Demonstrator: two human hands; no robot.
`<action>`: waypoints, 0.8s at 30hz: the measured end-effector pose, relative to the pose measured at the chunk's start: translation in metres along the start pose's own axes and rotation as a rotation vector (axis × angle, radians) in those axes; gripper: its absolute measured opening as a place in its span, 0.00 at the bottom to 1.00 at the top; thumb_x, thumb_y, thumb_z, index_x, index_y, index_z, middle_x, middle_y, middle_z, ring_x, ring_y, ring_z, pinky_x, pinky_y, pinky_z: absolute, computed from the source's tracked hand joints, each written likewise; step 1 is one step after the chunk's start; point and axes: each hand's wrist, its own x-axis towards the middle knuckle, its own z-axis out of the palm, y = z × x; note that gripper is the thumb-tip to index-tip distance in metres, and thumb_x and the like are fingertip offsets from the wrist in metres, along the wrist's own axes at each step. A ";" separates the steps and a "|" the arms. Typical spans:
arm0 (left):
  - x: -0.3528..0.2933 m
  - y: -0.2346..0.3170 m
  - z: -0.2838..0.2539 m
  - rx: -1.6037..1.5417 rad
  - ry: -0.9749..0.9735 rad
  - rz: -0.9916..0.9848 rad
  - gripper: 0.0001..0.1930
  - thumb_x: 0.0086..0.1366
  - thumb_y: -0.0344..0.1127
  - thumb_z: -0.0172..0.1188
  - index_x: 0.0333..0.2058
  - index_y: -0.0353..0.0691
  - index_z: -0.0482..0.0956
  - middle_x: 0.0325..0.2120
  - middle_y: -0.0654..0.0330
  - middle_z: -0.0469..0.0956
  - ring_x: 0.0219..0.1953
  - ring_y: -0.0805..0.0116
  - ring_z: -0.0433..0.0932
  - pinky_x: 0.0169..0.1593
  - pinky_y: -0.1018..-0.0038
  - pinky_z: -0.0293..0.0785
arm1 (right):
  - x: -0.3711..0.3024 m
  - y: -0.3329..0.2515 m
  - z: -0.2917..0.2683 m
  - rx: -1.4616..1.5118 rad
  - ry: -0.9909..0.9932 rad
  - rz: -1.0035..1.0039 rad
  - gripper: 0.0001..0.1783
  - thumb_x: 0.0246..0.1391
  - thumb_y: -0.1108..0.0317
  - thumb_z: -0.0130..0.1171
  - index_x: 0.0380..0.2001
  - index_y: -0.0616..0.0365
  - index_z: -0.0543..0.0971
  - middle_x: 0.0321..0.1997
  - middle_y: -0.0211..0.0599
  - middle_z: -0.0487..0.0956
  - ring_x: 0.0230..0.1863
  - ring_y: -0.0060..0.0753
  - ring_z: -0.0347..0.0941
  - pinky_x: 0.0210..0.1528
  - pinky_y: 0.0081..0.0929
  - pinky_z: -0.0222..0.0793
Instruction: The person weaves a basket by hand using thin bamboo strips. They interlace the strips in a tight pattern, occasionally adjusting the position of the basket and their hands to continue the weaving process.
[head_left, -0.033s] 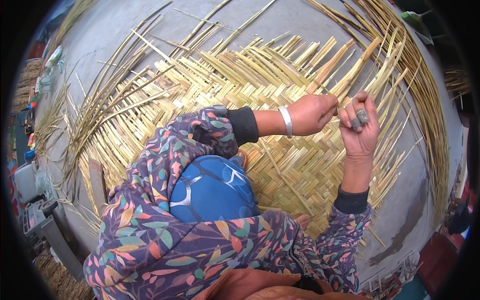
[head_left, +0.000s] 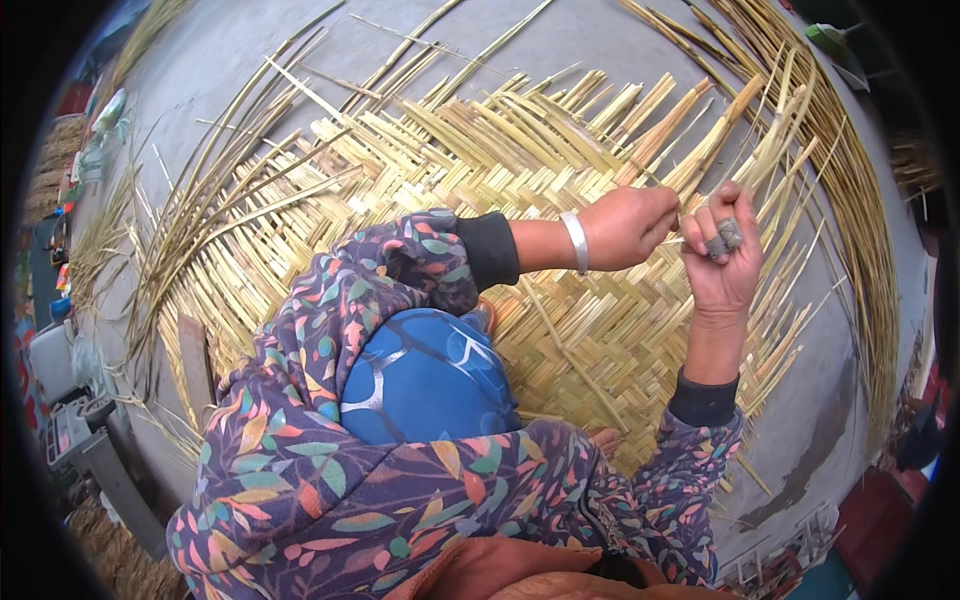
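A herringbone mat woven from flat pale reed strips [head_left: 600, 350] lies on the floor under me, its loose strip ends fanning out at the far and right sides. My left hand [head_left: 628, 228], with a silver bangle at the wrist, is closed just above the mat's far right part. Close beside it, my right hand [head_left: 724, 250] is turned palm up with its fingers curled; grey wrapping covers two of them. The fingertips of both hands nearly meet, pinching what looks like a thin reed strip [head_left: 645, 174], mostly hidden by the fingers.
Long loose reeds [head_left: 845, 190] lie in a curved bundle along the right. More long reeds [head_left: 215, 185] spread at the left. A flat wooden piece [head_left: 195, 360] rests at the mat's left edge. Grey floor [head_left: 250, 75] shows around the mat, with household items at the far left.
Both hands have shifted very slightly to the right, still close together and closed. The mat and the loose reeds look the same.
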 end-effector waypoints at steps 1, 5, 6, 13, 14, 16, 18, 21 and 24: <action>0.001 0.001 0.000 -0.021 0.013 -0.007 0.07 0.63 0.32 0.50 0.37 0.36 0.72 0.28 0.49 0.76 0.33 0.48 0.75 0.36 0.61 0.72 | 0.001 0.001 0.000 0.036 -0.014 -0.009 0.15 0.66 0.61 0.43 0.36 0.61 0.74 0.14 0.19 0.58 0.13 0.13 0.52 0.22 0.17 0.55; 0.014 -0.026 0.003 -0.092 0.170 0.025 0.09 0.64 0.35 0.50 0.38 0.38 0.75 0.26 0.53 0.76 0.30 0.57 0.77 0.34 0.63 0.73 | -0.002 -0.001 -0.005 0.294 -0.240 0.161 0.15 0.66 0.62 0.42 0.36 0.61 0.73 0.13 0.18 0.58 0.11 0.12 0.52 0.17 0.17 0.53; 0.026 -0.049 -0.012 0.043 0.201 -0.029 0.09 0.63 0.35 0.50 0.36 0.37 0.76 0.27 0.53 0.78 0.30 0.58 0.78 0.37 0.65 0.74 | -0.012 0.010 0.011 0.201 -0.346 0.195 0.17 0.66 0.60 0.42 0.36 0.63 0.73 0.14 0.21 0.64 0.10 0.12 0.54 0.16 0.17 0.54; 0.040 -0.102 -0.087 -0.249 0.530 -0.139 0.19 0.61 0.32 0.54 0.52 0.38 0.69 0.46 0.48 0.73 0.46 0.57 0.74 0.53 0.67 0.69 | -0.029 0.042 0.005 -1.275 -0.192 0.421 0.14 0.63 0.59 0.46 0.41 0.58 0.75 0.19 0.37 0.74 0.18 0.28 0.68 0.25 0.24 0.67; 0.030 -0.127 -0.090 -0.074 0.606 -0.148 0.20 0.61 0.33 0.53 0.52 0.36 0.68 0.47 0.46 0.72 0.47 0.55 0.73 0.53 0.66 0.68 | -0.034 0.046 -0.022 -1.492 -0.230 0.336 0.14 0.63 0.60 0.47 0.42 0.57 0.75 0.20 0.38 0.74 0.21 0.30 0.70 0.28 0.25 0.68; -0.001 -0.177 -0.107 0.306 0.786 -0.230 0.21 0.62 0.34 0.52 0.53 0.32 0.66 0.49 0.41 0.70 0.48 0.49 0.72 0.52 0.63 0.67 | -0.046 0.046 -0.062 -1.747 -0.252 0.300 0.14 0.62 0.60 0.47 0.44 0.55 0.76 0.22 0.41 0.75 0.25 0.37 0.73 0.32 0.29 0.70; -0.033 -0.188 -0.088 0.151 0.565 -0.375 0.16 0.61 0.34 0.50 0.43 0.27 0.73 0.35 0.42 0.78 0.40 0.45 0.76 0.46 0.62 0.70 | -0.063 0.035 -0.095 -1.834 -0.139 0.412 0.15 0.61 0.59 0.48 0.45 0.53 0.75 0.26 0.46 0.76 0.30 0.47 0.75 0.37 0.37 0.71; -0.086 -0.139 -0.035 -0.114 0.209 -0.643 0.13 0.65 0.33 0.49 0.41 0.29 0.76 0.27 0.53 0.80 0.28 0.67 0.79 0.33 0.74 0.74 | -0.086 0.025 -0.142 -1.947 -0.088 0.420 0.16 0.61 0.57 0.47 0.47 0.53 0.75 0.33 0.51 0.78 0.36 0.55 0.74 0.41 0.42 0.70; -0.095 -0.101 -0.008 -0.278 -0.064 -0.617 0.15 0.66 0.35 0.51 0.45 0.29 0.74 0.29 0.55 0.80 0.26 0.72 0.79 0.32 0.78 0.75 | -0.086 0.017 -0.135 -2.008 -0.130 0.619 0.19 0.61 0.55 0.48 0.49 0.52 0.74 0.39 0.51 0.78 0.43 0.54 0.73 0.46 0.43 0.69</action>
